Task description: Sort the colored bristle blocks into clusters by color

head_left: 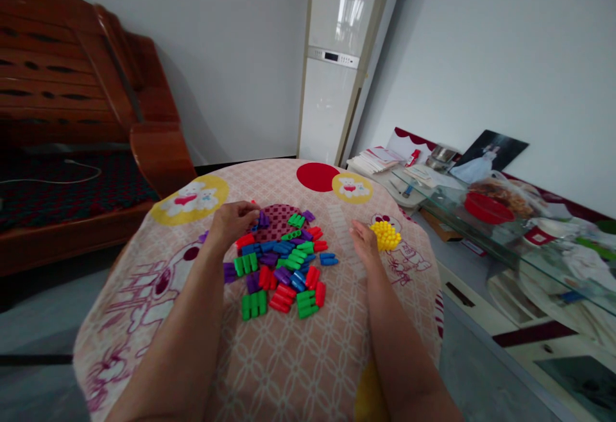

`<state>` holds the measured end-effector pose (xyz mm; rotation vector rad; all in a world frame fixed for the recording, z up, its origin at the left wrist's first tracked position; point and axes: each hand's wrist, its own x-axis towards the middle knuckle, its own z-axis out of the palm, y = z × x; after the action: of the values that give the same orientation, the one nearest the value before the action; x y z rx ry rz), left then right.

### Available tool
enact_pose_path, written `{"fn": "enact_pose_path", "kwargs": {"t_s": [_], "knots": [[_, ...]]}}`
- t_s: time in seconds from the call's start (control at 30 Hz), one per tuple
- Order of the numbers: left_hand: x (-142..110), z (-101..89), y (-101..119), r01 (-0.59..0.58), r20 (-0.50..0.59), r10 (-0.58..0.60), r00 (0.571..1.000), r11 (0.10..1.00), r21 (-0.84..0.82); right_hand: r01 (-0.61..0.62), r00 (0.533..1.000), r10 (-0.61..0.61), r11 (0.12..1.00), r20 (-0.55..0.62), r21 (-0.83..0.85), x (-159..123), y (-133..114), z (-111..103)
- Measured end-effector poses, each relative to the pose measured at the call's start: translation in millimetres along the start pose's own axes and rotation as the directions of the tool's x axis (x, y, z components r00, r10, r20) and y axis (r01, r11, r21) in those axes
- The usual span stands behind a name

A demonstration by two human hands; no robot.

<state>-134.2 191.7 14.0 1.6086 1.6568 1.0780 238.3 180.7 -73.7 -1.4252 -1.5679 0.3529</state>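
Observation:
My left hand point(234, 222) is at the left back edge of a pile of plastic building blocks point(283, 261). Its fingers are bent together at a dark purple-blue block point(263, 220), their tips partly hidden. A bit of red shows just above those fingertips. The pile mixes red, green, blue and purple pieces, each made of joined tubes. To the right of it, my right hand point(364, 240) rests low over the cloth, fingers extended and nothing visible in them. Close beside that hand lies a bunched group of yellow pieces point(385, 236).
A patterned tablecloth point(289, 371) covers the round table. On the right stands a glass-topped cabinet point(462, 217) bearing papers, a red bowl point(488, 209) and bags. A wooden sofa point(158, 146) is at the left, and a tall white appliance point(330, 101) stands behind.

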Motion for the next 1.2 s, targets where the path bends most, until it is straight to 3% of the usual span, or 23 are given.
{"fn": "enact_pose_path", "kwargs": {"t_s": [0.23, 0.4, 0.73, 0.87, 0.97, 1.07, 1.2], "knots": [[2, 4.8, -15, 0.053, 0.002, -0.054, 0.999, 0.977, -0.206, 0.037, 0.999, -0.036, 0.998, 0.012, -0.042, -5, -4, -8], [4, 2.4, -30, 0.037, -0.048, -0.047, 0.998, 0.981, -0.192, 0.023, 0.999, -0.020, 0.997, 0.048, -0.073, -16, -24, -2], [8, -2.2, -44, 0.025, -0.101, -0.036, 0.994, 0.993, -0.114, 0.171, 0.948, -0.192, 0.980, 0.255, 0.103, -55, -115, 89], [8, -5.5, -49, 0.048, -0.121, -0.055, 0.991, 0.997, -0.058, 0.203, 0.917, -0.248, 0.965, 0.314, 0.169, -54, -132, 98], [9, -4.4, -51, 0.065, -0.119, -0.068, 0.991, 0.997, -0.028, 0.199, 0.935, -0.244, 0.962, 0.258, 0.189, -36, -130, 86], [9, -3.1, -49, 0.081, -0.122, -0.077, 0.990, 0.996, 0.024, 0.185, 0.962, -0.206, 0.975, 0.180, 0.124, -6, -110, 74], [7, -4.1, -43, 0.058, -0.118, -0.045, 0.992, 0.993, 0.106, 0.237, 0.948, -0.228, 0.971, 0.224, -0.012, 22, -76, 76]]}}
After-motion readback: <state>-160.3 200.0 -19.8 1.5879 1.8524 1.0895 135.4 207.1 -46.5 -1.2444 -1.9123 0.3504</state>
